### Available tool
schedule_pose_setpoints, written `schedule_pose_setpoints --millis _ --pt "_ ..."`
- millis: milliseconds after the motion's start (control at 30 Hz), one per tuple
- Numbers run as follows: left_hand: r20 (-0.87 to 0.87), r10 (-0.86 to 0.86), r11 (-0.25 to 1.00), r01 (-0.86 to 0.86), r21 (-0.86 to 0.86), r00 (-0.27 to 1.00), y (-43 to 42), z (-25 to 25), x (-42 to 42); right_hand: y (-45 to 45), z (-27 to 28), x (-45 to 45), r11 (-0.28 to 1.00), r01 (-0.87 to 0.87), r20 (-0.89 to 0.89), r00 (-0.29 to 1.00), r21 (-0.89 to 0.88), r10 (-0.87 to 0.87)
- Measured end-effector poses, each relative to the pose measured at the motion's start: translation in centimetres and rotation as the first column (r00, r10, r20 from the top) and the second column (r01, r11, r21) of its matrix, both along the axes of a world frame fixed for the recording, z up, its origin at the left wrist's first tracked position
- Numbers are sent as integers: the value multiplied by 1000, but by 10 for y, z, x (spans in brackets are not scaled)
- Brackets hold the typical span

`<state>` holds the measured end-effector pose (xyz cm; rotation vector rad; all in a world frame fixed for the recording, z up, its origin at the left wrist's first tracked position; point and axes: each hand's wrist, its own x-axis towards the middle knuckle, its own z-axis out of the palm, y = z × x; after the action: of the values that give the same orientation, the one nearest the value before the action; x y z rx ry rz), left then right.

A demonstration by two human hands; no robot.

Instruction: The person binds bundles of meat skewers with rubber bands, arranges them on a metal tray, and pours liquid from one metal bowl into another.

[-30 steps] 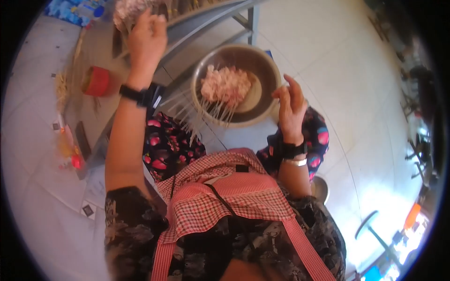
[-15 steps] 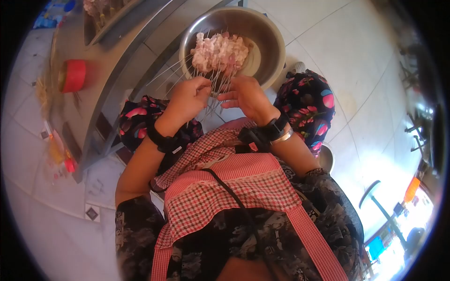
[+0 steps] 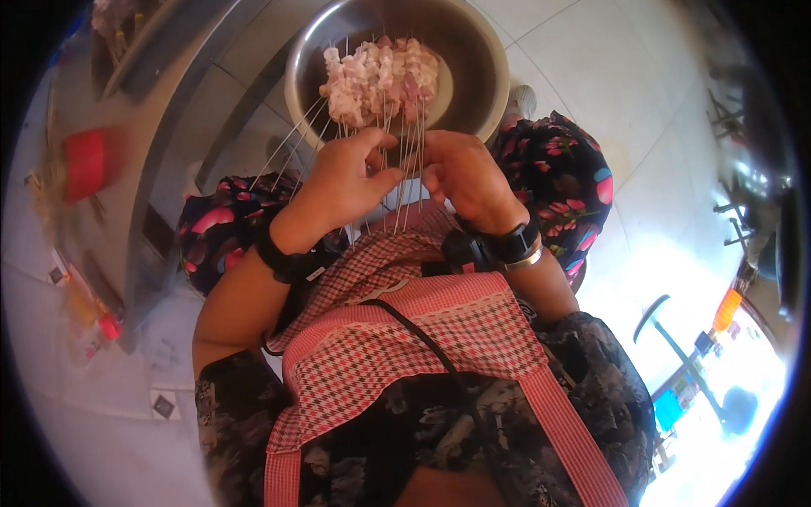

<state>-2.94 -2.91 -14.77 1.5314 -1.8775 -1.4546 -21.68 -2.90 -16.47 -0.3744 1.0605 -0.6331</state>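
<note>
A bundle of raw meat skewers [image 3: 380, 80] rests in a wide metal bowl [image 3: 492, 84], meat inside and bare metal rods pointing toward me over the near rim. My left hand [image 3: 351, 177] is curled round some of the rods, thumb and index finger bent with a gap between them. From the other side, my right hand [image 3: 473, 177] has its bent fingers against the rods. The rods between both hands stand roughly side by side, while a few on the left splay outward. Parts of my fingertips are hidden.
A metal table [image 3: 182, 101] with curved-looking edges stands at left, bearing a red container [image 3: 84, 165]. My floral-covered knees [image 3: 557, 173] flank the bowl. A checked apron [image 3: 405, 329] covers my lap, on a tiled floor [image 3: 583, 51]. A round-based stand [image 3: 680, 359] is at right.
The view has shifted, so the bowl sits further up and left. My right fingers, stretched out before, are now bent against the rods, which look more evenly lined up.
</note>
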Motion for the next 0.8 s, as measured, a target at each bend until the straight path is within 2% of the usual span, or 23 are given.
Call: schedule_pose_setpoints --millis 133,233,433,533,633,800 --pt "30 -63 996 65 -62 998 2 7 -1 3 3 -1 1000 27 3 1000 -14 -27" --pt "9 -59 988 60 -139 998 2 0 2 2 7 2 999 -25 -61 998 -42 22" --pt "55 -80 988 86 -129 995 1 5 1 2 10 1 998 -29 -47 999 -56 27" --pt "97 -90 991 99 -93 991 -1 7 2 1 13 0 1000 -21 -60 998 -8 20" --pt "74 -100 995 102 -20 992 -2 14 1 0 14 -1 1000 -22 -50 998 14 22" --pt "39 -82 996 83 -19 996 3 11 0 1 15 -3 1000 17 -25 1000 26 -16"
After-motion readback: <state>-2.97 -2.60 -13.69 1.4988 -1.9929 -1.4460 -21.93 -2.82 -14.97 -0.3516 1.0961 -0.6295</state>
